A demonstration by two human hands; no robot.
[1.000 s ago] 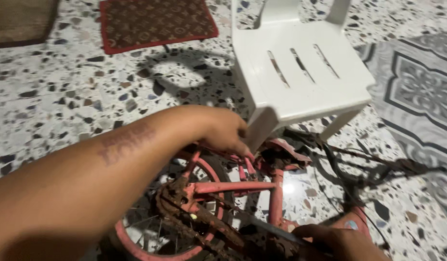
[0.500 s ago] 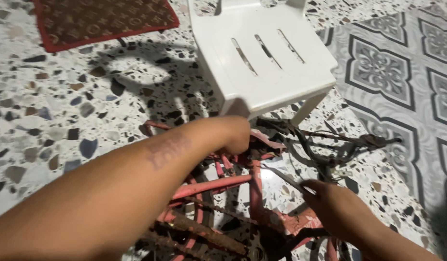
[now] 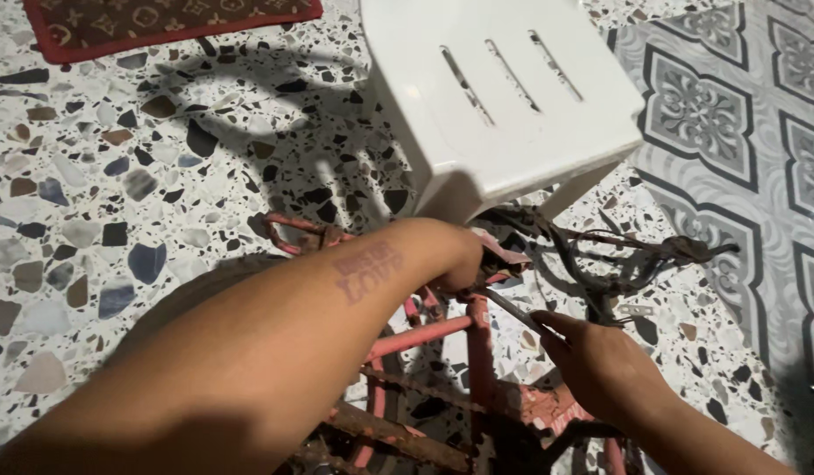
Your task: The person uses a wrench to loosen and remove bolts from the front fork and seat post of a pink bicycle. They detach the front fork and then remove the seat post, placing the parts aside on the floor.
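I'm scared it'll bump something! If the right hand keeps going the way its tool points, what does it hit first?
Probably the left hand, gripping the pink bike frame. The thin metal tool in the right hand aims up-left at it, though depth is unclear.

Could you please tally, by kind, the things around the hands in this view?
Hands: 2, left hand and right hand
Pink bicycle frame: 1
Thin metal tool: 1
White plastic chair: 1
Red-edged mat: 1
Total: 6

Both hands (image 3: 460,259) on pink bicycle frame (image 3: 425,339), white chair (image 3: 504,97) beside
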